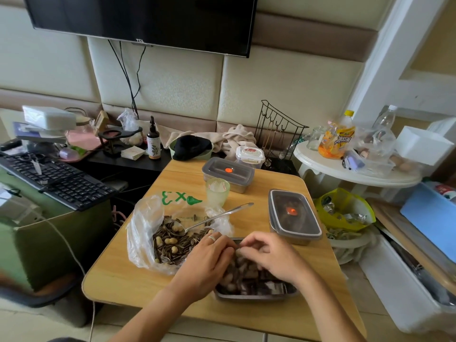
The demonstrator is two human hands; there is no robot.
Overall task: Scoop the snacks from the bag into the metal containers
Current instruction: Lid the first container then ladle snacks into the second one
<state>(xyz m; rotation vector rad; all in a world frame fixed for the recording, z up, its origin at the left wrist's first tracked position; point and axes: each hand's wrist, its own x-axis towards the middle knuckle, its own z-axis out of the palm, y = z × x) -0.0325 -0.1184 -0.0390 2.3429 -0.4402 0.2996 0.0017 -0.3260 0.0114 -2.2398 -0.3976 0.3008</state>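
Since loose, dry and light, best moved by the spoonful: snacks [170, 240], striped sunflower seeds mixed with pale peanuts, likely to roll and scatter if tipped quickly. Heaped in a thin clear bag [140, 218] just to the left of the left hand [209, 260]. Soft, limp film with no stiffness to keep a shape; wise to pin the mouth open by its rim while scooping. Metal spoon [217, 217] lying with its bowl among the seeds just beyond the left hand, with the handle slanting away to the right. Rigid and smooth, probably best taken at mid-handle.

Directly under both hands, an open metal container [256, 296], already well filled with peanuts and seeds. Left hand and right hand [271, 257] close together over its far end, with fingers curled and fingertips almost meeting; cannot tell whether clamped on anything.

Beyond the right hand and a little to its right, a second metal container [294, 218], closed under a clear lid, with dark contents dim beneath. Farther off, beyond both hands, a third lidded one [228, 172], contents hidden, with a pale green cup [217, 191] just in front of it.
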